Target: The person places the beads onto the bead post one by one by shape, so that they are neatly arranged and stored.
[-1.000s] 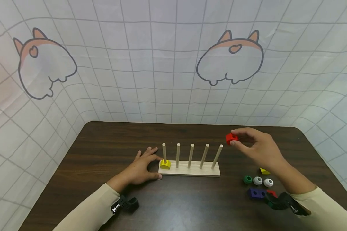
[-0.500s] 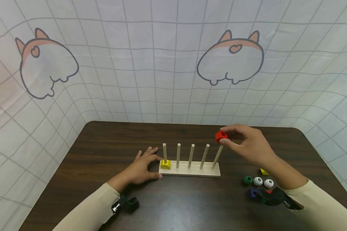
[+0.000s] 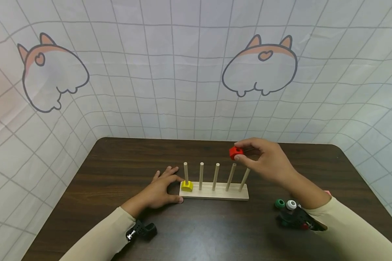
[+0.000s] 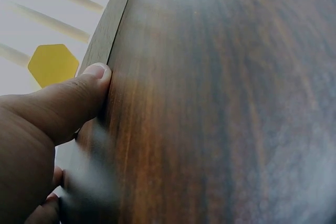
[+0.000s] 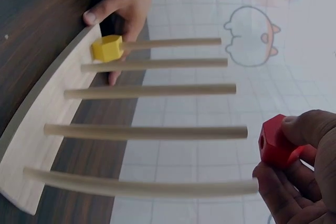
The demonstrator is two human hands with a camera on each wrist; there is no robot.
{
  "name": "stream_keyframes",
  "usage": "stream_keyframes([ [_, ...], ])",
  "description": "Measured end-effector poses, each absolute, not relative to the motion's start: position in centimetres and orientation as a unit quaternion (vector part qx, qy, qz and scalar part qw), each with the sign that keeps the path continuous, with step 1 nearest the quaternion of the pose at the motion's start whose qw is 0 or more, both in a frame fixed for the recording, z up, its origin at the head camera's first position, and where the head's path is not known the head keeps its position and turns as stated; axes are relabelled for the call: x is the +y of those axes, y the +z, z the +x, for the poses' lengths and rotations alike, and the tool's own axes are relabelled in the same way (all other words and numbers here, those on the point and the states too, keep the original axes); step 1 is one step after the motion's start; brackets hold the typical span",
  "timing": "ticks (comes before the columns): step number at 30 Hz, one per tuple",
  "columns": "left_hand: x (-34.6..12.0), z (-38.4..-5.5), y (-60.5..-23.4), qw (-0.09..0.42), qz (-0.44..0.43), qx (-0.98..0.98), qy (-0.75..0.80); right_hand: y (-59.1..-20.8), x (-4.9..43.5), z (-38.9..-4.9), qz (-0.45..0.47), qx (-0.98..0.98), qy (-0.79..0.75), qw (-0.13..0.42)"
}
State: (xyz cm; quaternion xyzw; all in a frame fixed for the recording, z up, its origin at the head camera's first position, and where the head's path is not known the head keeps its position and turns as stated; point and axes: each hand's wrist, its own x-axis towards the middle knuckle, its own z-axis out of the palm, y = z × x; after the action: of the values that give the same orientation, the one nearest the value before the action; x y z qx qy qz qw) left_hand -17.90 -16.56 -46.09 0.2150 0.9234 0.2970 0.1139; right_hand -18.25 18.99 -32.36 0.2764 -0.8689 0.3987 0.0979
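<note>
My right hand (image 3: 269, 161) pinches a red hexagonal bead (image 3: 236, 153) between thumb and fingers. The bead is above the pegs near the fourth one from the left; its hole shows in the right wrist view. A pale wooden peg stand (image 3: 212, 195) with a row of several upright pegs sits on the table. Around the leftmost peg, down at the base, is a yellow hexagonal bead (image 3: 187, 186). My left hand (image 3: 158, 190) grips the stand's left end, thumb (image 4: 97, 74) at the front edge and index finger at the back, its other fingers spread on the table.
On the dark wood table (image 3: 215, 232), a green bead (image 3: 279, 203) and a white bead (image 3: 291, 204) lie at the right; the right forearm and wrist camera (image 3: 300, 219) partly cover other pieces there. A gridded white curtain (image 3: 196, 72) hangs behind the table.
My right hand has carried the red bead left, from beyond the rightmost peg to above the pegs. The left hand and the stand have stayed put.
</note>
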Motion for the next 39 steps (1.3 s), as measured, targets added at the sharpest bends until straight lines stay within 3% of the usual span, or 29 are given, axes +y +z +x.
stream_keyframes([
  [39,-16.5,-17.9,-46.0,0.115,0.209,0.924,0.298,-32.2,11.7,-17.9,0.286,-0.847,0.446,0.038],
])
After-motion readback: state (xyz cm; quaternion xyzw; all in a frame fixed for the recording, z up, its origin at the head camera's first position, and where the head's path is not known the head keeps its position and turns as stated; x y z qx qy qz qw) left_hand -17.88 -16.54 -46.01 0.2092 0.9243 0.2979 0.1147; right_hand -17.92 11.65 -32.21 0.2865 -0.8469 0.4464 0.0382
